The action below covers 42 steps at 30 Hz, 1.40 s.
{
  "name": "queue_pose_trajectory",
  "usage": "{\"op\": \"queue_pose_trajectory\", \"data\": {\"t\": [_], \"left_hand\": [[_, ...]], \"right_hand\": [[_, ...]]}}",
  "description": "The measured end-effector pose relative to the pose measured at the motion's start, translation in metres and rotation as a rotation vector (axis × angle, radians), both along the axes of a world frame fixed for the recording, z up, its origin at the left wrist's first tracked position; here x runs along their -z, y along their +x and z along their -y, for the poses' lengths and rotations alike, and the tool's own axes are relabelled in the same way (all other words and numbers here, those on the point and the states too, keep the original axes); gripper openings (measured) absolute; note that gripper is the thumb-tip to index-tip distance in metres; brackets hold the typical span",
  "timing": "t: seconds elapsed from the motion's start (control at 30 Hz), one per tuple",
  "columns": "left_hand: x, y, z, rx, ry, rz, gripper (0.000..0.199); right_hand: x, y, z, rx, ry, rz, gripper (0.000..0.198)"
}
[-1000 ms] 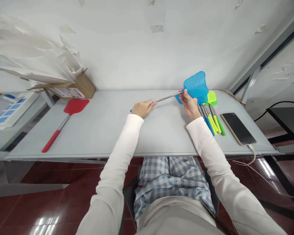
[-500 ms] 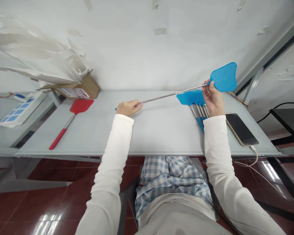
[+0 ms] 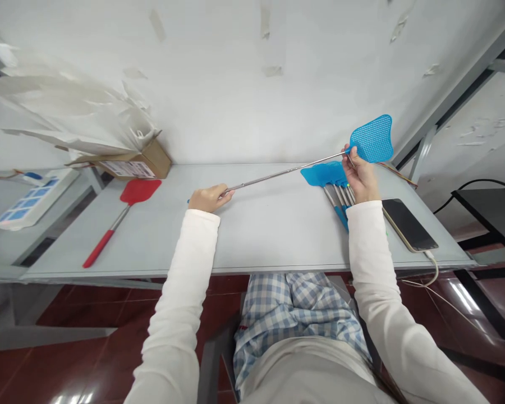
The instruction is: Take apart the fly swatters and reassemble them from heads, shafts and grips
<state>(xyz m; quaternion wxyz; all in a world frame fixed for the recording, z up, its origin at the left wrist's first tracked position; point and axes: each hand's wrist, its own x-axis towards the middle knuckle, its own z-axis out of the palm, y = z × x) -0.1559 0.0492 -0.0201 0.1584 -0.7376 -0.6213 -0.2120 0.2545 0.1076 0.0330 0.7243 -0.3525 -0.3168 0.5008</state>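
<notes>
A blue fly swatter [image 3: 372, 139] with a long, drawn-out metal rod is held above the table between both hands. My left hand [image 3: 209, 198] is closed around its handle end, with only a blue tip showing past the fist. At the other end my right hand [image 3: 361, 173] pinches the rod just below the blue mesh head. Under and beside my right hand lie several blue fly swatters [image 3: 324, 174], overlapping, their short handles partly hidden by my sleeve. A red fly swatter [image 3: 139, 191] lies on the left of the table, its handle pointing toward me.
The grey table [image 3: 261, 241] stands against a white wall. A cardboard box [image 3: 151, 160] with white packing sits at the back left. A phone [image 3: 410, 224] with a charging cable [image 3: 434, 270] lies at the right. A white power strip [image 3: 31, 199] is on the neighbouring surface.
Both hands and the swatter have shifted slightly left, with my left hand a little lower. The rod stays drawn out. The whole view has also moved a little.
</notes>
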Motion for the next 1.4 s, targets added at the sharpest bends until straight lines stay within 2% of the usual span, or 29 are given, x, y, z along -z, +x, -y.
{"op": "queue_pose_trajectory", "data": {"t": [0.23,0.33,0.47,0.6,0.8,0.93,1.07,1.13,1.27,1.33,1.4], "left_hand": [[0.006,-0.022,0.007,-0.023,0.033,-0.025,0.040],[0.014,-0.030,0.007,-0.007,0.060,0.002,0.041],[0.023,-0.035,0.005,-0.032,0.077,0.035,0.040],[0.023,-0.026,0.006,-0.021,0.042,0.035,0.039],[0.021,0.006,0.016,0.007,-0.062,-0.017,0.038],[0.022,0.009,0.025,-0.026,-0.060,-0.013,0.041],[0.018,0.030,0.028,-0.016,-0.117,-0.002,0.041],[0.013,0.056,0.029,0.028,-0.174,0.012,0.040],[0.001,0.110,0.031,0.080,-0.229,0.064,0.043],[-0.006,0.123,0.033,0.070,-0.247,0.073,0.042],[-0.011,0.127,0.035,0.070,-0.268,0.080,0.041]], "right_hand": [[-0.008,0.003,0.002,-0.036,0.001,-0.005,0.005],[-0.006,0.001,0.006,-0.034,-0.023,0.017,0.006],[-0.002,0.002,0.016,-0.015,0.018,-0.032,0.009],[-0.001,0.014,0.020,0.076,0.047,-0.093,0.010],[0.006,0.028,0.003,0.252,0.024,-0.035,0.023],[0.009,0.025,-0.003,0.313,0.006,-0.010,0.031],[0.014,-0.014,0.007,0.240,-0.016,-0.100,0.034],[0.019,-0.049,0.020,0.149,-0.034,-0.117,0.038],[0.034,-0.114,0.052,0.000,-0.026,0.011,0.047],[0.040,-0.128,0.062,-0.038,-0.016,0.072,0.049],[0.043,-0.128,0.065,-0.076,-0.016,0.093,0.052]]}}
